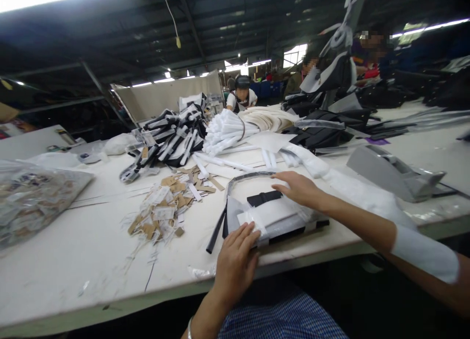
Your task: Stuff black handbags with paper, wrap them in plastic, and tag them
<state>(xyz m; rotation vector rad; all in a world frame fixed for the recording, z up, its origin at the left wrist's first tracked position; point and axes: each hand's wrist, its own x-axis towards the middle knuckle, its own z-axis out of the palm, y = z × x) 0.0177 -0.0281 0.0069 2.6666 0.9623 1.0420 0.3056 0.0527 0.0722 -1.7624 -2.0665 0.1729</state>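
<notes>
A black handbag (284, 231) lies on the white table near its front edge, partly covered by clear film and white foam sheet (275, 211). Its handle (235, 182), wrapped in clear plastic, arches up behind it, and a black strap (216, 231) sticks out at its left. My left hand (237, 258) rests with outstretched fingers on the bag's near left part, over the wrapping. At the right end of the handle, my right hand (297, 187) touches it with its fingertips, the thumb held apart from the fingers.
Left of the bag lies a heap of paper tags (165, 206), with a plastic sack (33, 197) beyond. Behind are wrapped black straps (176, 133) and a bundle of white foam rolls (225, 131). A grey tape dispenser (389, 172) stands right. A co-worker (242, 96) is across the table.
</notes>
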